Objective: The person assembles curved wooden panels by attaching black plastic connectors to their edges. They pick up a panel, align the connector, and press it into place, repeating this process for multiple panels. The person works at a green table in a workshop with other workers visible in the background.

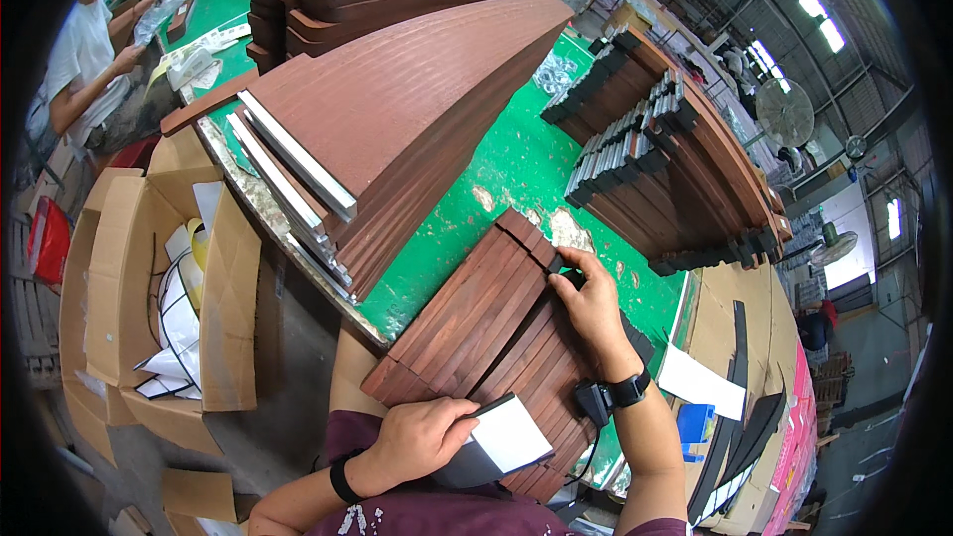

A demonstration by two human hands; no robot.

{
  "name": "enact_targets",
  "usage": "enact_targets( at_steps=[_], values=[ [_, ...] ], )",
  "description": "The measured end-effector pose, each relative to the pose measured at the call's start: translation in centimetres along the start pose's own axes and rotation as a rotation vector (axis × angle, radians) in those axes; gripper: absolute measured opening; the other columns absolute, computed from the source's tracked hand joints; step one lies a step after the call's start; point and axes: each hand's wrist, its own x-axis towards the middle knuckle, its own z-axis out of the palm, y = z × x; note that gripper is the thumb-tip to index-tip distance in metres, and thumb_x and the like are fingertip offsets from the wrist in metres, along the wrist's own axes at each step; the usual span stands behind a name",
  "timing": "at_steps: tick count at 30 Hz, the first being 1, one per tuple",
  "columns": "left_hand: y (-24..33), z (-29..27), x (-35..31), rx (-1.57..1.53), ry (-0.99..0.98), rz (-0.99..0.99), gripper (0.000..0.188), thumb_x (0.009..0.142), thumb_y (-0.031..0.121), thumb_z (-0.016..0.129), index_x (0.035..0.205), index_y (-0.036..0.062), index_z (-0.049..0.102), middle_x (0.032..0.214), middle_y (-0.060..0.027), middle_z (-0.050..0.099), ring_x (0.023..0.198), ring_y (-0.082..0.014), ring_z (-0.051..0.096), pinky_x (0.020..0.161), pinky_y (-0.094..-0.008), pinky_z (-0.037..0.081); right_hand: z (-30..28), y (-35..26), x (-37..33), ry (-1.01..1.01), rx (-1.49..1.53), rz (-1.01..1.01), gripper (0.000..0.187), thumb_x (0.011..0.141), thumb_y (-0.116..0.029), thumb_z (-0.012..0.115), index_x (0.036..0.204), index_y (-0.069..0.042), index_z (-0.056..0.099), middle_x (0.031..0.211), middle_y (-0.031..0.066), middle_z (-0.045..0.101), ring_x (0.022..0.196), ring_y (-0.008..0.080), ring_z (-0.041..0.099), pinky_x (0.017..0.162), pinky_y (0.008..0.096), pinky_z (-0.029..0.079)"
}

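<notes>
Between my forearms, reddish-brown wooden slats [467, 308] lie side by side in a block, with a dark gap running through it. My left hand [422, 442] is closed on a small sheet [511, 432], which shows a white face and dark grey edges. This sheet is over the near part of the slats. At the far end of the block, my right hand [594, 303] pinches a small black piece [553, 265] against a slat end; the fingers partly cover it. A black watch-like band is on the right wrist.
Large curved brown panels [397, 99] are stacked on the green tabletop [496, 164]. More brown boards with black-capped ends [635, 154] stand at the right. An open carton [228, 337] stands at left. Black strips [735, 387] lie on cardboard at right. Another person [84, 69] works at far left.
</notes>
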Motion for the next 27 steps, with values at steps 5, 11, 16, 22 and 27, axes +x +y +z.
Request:
enact_targets(
  at_steps=[5, 11, 16, 22, 27],
  values=[
    [0.0, -0.1, 0.2, 0.006, 0.016, 0.034, 0.02, 0.09, 0.016, 0.077, 0.104, 0.0049, 0.068, 0.081, -0.0082, 0.074, 0.063, -0.0235, 0.07, 0.055, -0.0338, 0.054, 0.0, 0.2, 0.1, 0.002, 0.027, 0.01, 0.043, 0.086, -0.009, 0.078, 0.127, -0.001, 0.069, 0.122, 0.0161, 0.071, 0.115, 0.0272, 0.068, 0.1, 0.0357, 0.051],
    [0.0, -0.2, 0.1, 0.015, 0.003, 0.03, 0.02, 0.09, 0.015, 0.077, 0.105, 0.0047, 0.067, 0.08, -0.0077, 0.073, 0.062, -0.0228, 0.07, 0.054, -0.0334, 0.054, 0.1, 0.1, 0.1, 0.008, 0.019, 0.023, 0.043, 0.085, -0.008, 0.079, 0.127, -0.001, 0.069, 0.122, 0.0161, 0.072, 0.115, 0.0267, 0.068, 0.101, 0.0352, 0.051],
    [0.1, -0.2, 0.1, 0.025, 0.005, 0.033, 0.021, 0.09, 0.015, 0.077, 0.105, 0.0047, 0.067, 0.081, -0.0076, 0.073, 0.063, -0.0228, 0.07, 0.055, -0.0337, 0.055, 0.1, -0.2, 0.2, 0.006, 0.027, 0.044, 0.043, 0.084, -0.009, 0.08, 0.125, 0.001, 0.07, 0.124, 0.0167, 0.071, 0.116, 0.0278, 0.068, 0.101, 0.0359, 0.051],
    [0.0, 0.0, 0.0, 0.008, 0.029, 0.028, 0.02, 0.091, 0.016, 0.077, 0.105, 0.0054, 0.068, 0.082, -0.0081, 0.073, 0.064, -0.0237, 0.07, 0.055, -0.0347, 0.054, 0.5, -0.3, 0.2, 0.024, -0.109, -0.039, 0.047, 0.082, -0.007, 0.079, 0.128, 0.0, 0.068, 0.125, 0.0194, 0.07, 0.119, 0.0343, 0.065, 0.104, 0.0384, 0.049],
    [0.6, -0.5, 0.4, -0.1, -0.045, -0.083, 0.018, 0.094, 0.015, 0.074, 0.106, 0.0034, 0.068, 0.081, -0.0099, 0.073, 0.065, -0.0239, 0.071, 0.058, -0.0334, 0.055, 0.7, -1.0, -0.6, 0.106, -0.155, -0.117, 0.061, 0.083, -0.006, 0.074, 0.14, -0.003, 0.055, 0.124, 0.0188, 0.064, 0.118, 0.0364, 0.059, 0.113, 0.0516, 0.036]
  ],
)
